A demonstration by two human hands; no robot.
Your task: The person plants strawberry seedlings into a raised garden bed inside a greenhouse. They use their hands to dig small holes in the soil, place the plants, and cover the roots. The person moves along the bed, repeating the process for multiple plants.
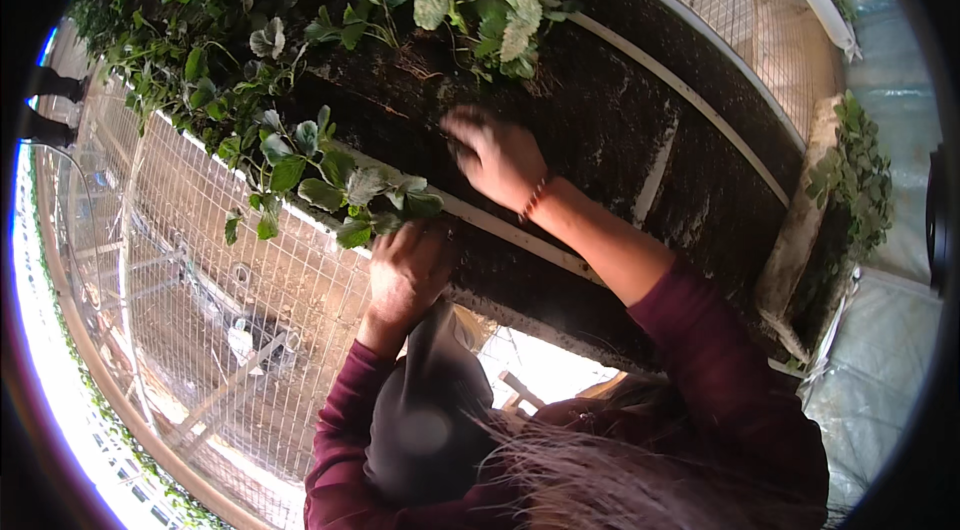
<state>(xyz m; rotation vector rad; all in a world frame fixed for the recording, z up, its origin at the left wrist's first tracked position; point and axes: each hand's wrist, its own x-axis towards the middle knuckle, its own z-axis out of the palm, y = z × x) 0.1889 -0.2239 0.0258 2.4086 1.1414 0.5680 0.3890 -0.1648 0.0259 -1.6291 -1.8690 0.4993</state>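
My right hand [499, 155], with a beaded bracelet at its wrist, is over the dark soil [592, 132] of a raised planting bed. Its fingers are blurred and point down at the soil, so I cannot make out what is between them. My left hand [409, 267] is at the bed's near edge, its fingertips hidden under the leaves of a strawberry-like plant [360, 188]. Whether it grips a stem or the edge is not visible. Beyond my right hand, a leafy plant [510, 19] leans over the soil, with thin reddish roots or runners [416, 64] beside it.
Pale irrigation strips [682, 87] run along the bed. Dense foliage [195, 19] covers its far left part. Wire mesh [300, 282] lies at left above brown ground. A pale beam [799, 230] crosses the right end, near plastic sheeting [877, 350] and more leaves [859, 170].
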